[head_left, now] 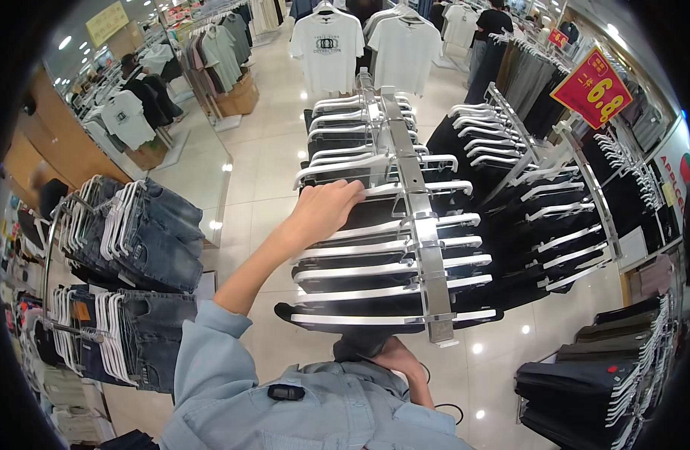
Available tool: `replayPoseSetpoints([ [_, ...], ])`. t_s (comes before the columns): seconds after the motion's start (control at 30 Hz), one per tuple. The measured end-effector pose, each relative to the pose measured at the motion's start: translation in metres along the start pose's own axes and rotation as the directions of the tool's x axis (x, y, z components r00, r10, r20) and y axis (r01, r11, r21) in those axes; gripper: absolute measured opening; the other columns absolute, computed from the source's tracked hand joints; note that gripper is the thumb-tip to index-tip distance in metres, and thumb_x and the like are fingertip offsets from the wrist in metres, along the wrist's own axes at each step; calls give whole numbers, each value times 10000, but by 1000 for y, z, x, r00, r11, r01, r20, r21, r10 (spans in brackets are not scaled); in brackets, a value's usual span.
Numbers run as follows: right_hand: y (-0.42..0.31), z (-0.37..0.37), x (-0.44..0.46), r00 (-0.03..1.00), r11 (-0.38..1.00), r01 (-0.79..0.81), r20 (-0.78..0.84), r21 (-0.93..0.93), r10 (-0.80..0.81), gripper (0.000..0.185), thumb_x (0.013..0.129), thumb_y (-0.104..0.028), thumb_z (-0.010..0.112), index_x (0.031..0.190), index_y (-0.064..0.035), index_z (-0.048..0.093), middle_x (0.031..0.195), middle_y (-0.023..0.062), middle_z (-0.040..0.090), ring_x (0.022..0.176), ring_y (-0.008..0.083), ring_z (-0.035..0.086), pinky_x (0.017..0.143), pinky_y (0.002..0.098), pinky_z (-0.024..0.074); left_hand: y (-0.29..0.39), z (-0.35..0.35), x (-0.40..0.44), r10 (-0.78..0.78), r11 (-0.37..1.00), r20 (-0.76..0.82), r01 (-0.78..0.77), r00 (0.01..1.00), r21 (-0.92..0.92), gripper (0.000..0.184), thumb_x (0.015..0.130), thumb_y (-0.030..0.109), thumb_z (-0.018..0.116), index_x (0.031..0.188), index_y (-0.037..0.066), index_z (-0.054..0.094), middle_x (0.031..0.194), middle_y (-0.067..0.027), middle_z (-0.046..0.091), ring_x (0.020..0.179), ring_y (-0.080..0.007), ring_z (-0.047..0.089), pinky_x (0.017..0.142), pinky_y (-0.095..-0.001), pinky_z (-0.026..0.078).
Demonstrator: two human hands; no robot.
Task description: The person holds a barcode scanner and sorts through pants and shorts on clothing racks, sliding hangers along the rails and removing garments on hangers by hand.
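My left hand (pixel 326 211) reaches over the rail's left side, its fingers closed around a white hanger (pixel 382 190) that carries dark trousers. More white hangers (pixel 356 271) with black trousers hang along both sides of the metal rail (pixel 417 202), in front of and behind that hand. Close to my body, below the nearest hanger (pixel 360 319), is my right hand (pixel 399 355). It lies beside a bunched dark grey cloth (pixel 360 345), and its fingers are hidden, so I cannot make out its grip.
Denim shorts (pixel 165 240) hang on a rack at the left. Dark trousers (pixel 570 390) hang low at the right. White T-shirts (pixel 328 49) stand ahead, and a red price sign (pixel 594 88) rises at the right. A person (pixel 492 34) is at the back.
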State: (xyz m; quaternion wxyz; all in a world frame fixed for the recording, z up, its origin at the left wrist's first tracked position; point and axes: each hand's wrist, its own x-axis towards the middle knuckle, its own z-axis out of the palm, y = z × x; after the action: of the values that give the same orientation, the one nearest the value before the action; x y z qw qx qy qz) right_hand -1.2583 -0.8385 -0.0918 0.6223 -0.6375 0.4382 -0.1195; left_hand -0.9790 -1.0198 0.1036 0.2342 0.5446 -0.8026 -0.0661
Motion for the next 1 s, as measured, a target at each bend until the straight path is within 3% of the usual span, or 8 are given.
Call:
replayPoseSetpoints([
  [0.2,-1,2,1,999,997,-10,-32,-74,8,686,799,-405,835,1297,28,646,1251,239,703,1202,344,669,1025,375,518,2,-3,4,-41,998,2,41,999,52,211,1047,247,553,1106,72,657,975,-113,691,899,-336,687,749,-457,540],
  [0.3,-10,1,0,999,998,-48,-9,-46,48,687,804,-401,797,1317,26,633,1278,253,689,1229,364,652,1028,380,515,2,-14,10,44,989,-122,-60,992,-134,217,1006,247,630,1085,55,694,995,-115,607,987,-319,631,827,-444,535],
  [0.33,-11,1,0,998,998,-54,10,-20,54,690,803,-396,797,1326,22,630,1289,250,686,1239,364,647,1031,379,512,1,-16,15,50,989,-118,-65,992,-131,217,1006,247,630,1085,55,694,995,-115,607,987,-319,631,827,-444,535],
  [0.43,-16,5,-1,1000,1000,-5,-23,5,5,687,812,-383,788,1348,13,620,1298,237,685,1260,361,633,1053,374,495,-2,-16,30,116,993,-335,-118,935,15,189,966,169,685,1078,18,665,1009,-113,594,1048,-329,594,867,-449,523],
  [0.57,-5,13,3,997,999,-33,-63,30,35,688,810,-354,796,1367,4,610,1315,216,685,1282,340,620,1074,366,475,-17,-3,42,104,994,-237,-91,966,64,214,985,209,665,1079,17,654,1025,-137,617,1022,-353,624,850,-455,529],
  [0.63,-16,13,-1,998,991,38,-55,126,-31,603,839,-371,838,1326,-60,667,1302,160,696,1229,285,646,1066,361,485,-22,1,48,-28,999,-38,27,999,-43,259,996,231,658,1108,-3,661,1069,-174,677,988,-375,664,836,-456,527],
  [0.8,-1,18,0,1000,988,-1,-17,156,4,584,829,-356,845,1305,-61,678,1272,152,705,1197,260,657,1059,352,486,-25,2,61,0,999,7,0,1000,-39,273,991,260,662,1049,-6,681,938,-211,709,899,-400,689,797,-472,533],
  [1.0,83,50,39,997,994,-64,-40,-84,61,746,800,-347,876,1413,-41,579,1384,174,631,1305,259,582,1107,341,455,-19,-4,74,-44,997,55,48,998,-64,316,957,310,706,1033,4,722,898,-233,723,881,-418,698,767,-476,539],
])
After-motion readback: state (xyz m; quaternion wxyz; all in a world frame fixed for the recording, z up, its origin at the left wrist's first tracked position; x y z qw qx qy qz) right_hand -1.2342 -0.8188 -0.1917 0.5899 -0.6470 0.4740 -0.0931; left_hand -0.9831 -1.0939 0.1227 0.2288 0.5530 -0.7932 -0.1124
